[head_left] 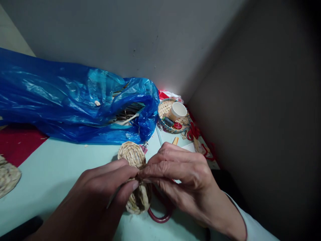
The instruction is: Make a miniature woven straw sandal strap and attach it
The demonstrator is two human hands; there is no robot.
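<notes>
A small woven straw piece (pixel 131 154) shows above and below my fingertips, its upper part rounded and its lower part curved around a dark hollow. My left hand (pixel 107 185) pinches it at the middle, thumb and fingers pressed together. From the other side, my right hand (pixel 184 177) is closed at the same spot, its fingertips touching those of the left. Whether a loose strand lies between the fingertips is hidden. Beneath my right hand, a dark red scissors handle (pixel 162 220) rests on the table, the rest of the scissors mostly covered.
A large blue plastic bag (pixel 62 97) with dry strips inside spreads across the back left. A round woven basket (pixel 164 108) holds a paper cup (pixel 178 111) and a thread spool (pixel 168 121). Red scissors (pixel 193 131) lie beside it. Another woven piece (pixel 8 175) sits far left. Walls enclose the back and right.
</notes>
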